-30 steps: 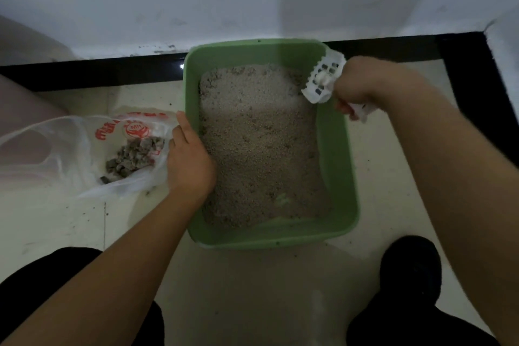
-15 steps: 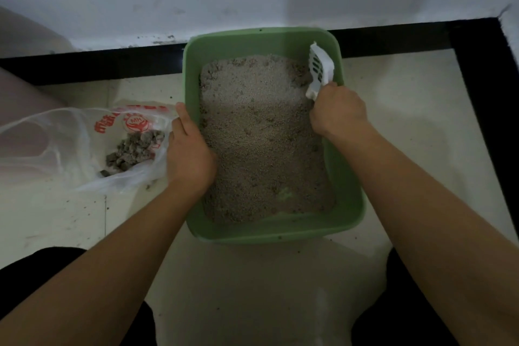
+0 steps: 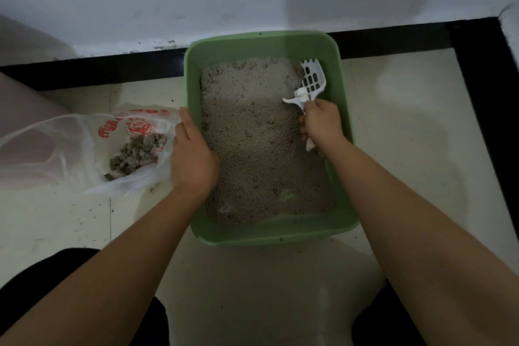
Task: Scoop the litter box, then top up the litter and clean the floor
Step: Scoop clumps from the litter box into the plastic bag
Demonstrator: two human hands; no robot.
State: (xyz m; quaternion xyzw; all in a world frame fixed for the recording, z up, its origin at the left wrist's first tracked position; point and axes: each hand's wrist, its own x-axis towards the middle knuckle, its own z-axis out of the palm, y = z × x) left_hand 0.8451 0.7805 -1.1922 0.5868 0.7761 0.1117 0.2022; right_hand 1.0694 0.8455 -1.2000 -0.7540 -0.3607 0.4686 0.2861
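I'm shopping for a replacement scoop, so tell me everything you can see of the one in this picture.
The litter scoop looks like white plastic: a slotted, walled head with a toothed front edge and a narrow handle. The right hand grips the handle, whose end pokes out below the fist. The head points away from the person, in the far right corner of the green litter box, over the litter. Whether it touches the litter cannot be told.

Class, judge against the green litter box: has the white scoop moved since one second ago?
Yes. The scoop, gripped by the right hand, has come inward from over the right rim of the litter box to inside its far-right corner.
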